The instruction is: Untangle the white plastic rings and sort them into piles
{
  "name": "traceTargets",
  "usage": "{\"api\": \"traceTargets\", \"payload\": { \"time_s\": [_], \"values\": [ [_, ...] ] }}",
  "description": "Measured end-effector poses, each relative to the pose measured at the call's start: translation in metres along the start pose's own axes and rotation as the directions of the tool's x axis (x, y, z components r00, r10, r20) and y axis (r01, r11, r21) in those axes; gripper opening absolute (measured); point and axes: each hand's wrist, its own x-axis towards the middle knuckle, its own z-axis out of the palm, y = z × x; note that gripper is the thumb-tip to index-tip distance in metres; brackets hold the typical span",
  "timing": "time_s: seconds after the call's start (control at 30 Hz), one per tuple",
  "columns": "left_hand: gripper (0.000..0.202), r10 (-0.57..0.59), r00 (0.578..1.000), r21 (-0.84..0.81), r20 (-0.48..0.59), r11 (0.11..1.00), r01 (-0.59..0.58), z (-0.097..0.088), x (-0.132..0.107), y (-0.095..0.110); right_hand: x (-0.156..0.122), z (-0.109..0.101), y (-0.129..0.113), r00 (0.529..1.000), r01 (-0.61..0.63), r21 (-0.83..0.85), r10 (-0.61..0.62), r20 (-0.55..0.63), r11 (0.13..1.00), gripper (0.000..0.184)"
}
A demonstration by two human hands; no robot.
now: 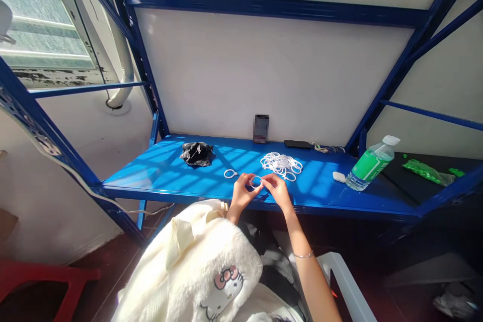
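A thin white ring (257,187) is held between both hands above the front of the blue shelf (151,176). My left hand (244,190) pinches its left side, and my right hand (276,188) pinches its right side with thumb and fingers. Just behind my right hand lies a pile of similar white rings (281,162), several of them overlapping. One single white ring (230,173) with a small knob lies flat on the shelf to the left of my left hand. Whether the held ring is joined or open at my fingertips is too small to tell.
A crumpled black plastic bag (196,154) lies at the left. At the back are a phone (260,129) leaning on the wall, a black flat device (298,144) and a cable (328,149). To the right stands a water bottle (372,165) beside a white case (338,177). A fluffy white bag (204,266) covers my lap.
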Motion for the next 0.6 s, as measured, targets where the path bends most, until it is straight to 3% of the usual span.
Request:
{"api": "traceTargets", "payload": {
  "time_s": [0.3, 0.47, 0.6],
  "values": [
    [0.031, 0.049, 0.999, 0.004, -0.014, 0.999, -0.049, 0.001, -0.001, 0.0, 0.0, -0.001, 0.001, 1.0, -0.013, 0.024, 0.013, -0.011, 1.0, 0.032],
    [0.028, 0.06, 0.998, 0.029, -0.002, 0.998, -0.06, 0.0, -0.002, -0.004, 0.0, 0.004, 0.007, 0.999, 0.024, -0.055, -0.025, -0.02, 0.998, 0.034],
    [0.03, 0.096, 0.994, 0.095, -0.061, 0.991, -0.09, 0.003, -0.002, -0.013, 0.001, -0.002, -0.019, 0.998, 0.061, -0.152, -0.059, 0.02, 0.986, 0.037]
  ]
}}
